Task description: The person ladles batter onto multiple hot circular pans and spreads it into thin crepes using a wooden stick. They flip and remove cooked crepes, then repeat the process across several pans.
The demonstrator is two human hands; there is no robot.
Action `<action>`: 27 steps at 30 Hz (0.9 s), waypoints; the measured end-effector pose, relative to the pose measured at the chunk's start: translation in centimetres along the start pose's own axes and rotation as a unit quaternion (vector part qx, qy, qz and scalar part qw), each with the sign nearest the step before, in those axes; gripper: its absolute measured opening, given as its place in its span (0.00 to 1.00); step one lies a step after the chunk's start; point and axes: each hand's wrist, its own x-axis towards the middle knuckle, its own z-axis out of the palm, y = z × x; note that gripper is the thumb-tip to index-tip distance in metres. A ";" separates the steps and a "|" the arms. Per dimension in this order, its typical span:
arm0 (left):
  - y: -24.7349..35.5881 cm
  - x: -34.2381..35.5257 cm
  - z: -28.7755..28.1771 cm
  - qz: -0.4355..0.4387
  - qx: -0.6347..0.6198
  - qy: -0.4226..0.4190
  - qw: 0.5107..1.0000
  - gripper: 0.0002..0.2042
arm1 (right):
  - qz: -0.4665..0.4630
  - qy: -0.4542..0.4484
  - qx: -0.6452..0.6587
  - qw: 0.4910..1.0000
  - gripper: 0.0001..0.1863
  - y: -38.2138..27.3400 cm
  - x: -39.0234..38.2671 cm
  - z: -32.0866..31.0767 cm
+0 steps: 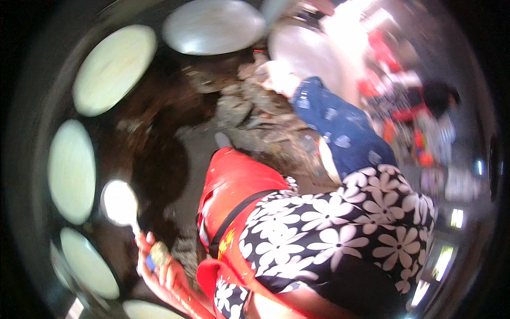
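At the lower left, my left hand [162, 271] is closed around the handle of a ladle [119, 203] whose round bowl is bleached white by glare. Against its fingers is a yellowish-brown round lump [160, 253] with a bit of blue beside it; I cannot tell what it is. My right arm, in a dark blue sleeve cover, stretches far to the upper right. My right hand [280, 77] is overexposed and blurred near a round grey pan-like disc [308, 53]. Its fingers and anything in them cannot be made out.
Several pale round discs curve around the left side, among them an upper one [114, 69] and a left one [71, 170]. A grey metal disc [214, 26] is at the top. Brown, rubble-like pieces [255, 109] lie mid-floor. A blurred person [441, 100] and red items are at right.
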 end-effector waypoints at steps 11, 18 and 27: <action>-5.6 -3.7 -2.1 0.171 -0.154 -0.016 0.973 0.21 | 0.150 -0.337 0.495 0.787 0.32 -21.5 13.3 6.2; -11.0 -6.2 -4.2 0.354 -0.271 -0.025 0.895 0.20 | -0.002 -0.590 0.479 0.650 0.27 -43.0 11.5 9.4; -15.9 -8.2 -3.5 0.450 -0.357 -0.042 0.818 0.20 | -0.141 -0.622 0.397 0.660 0.22 -56.5 10.9 20.3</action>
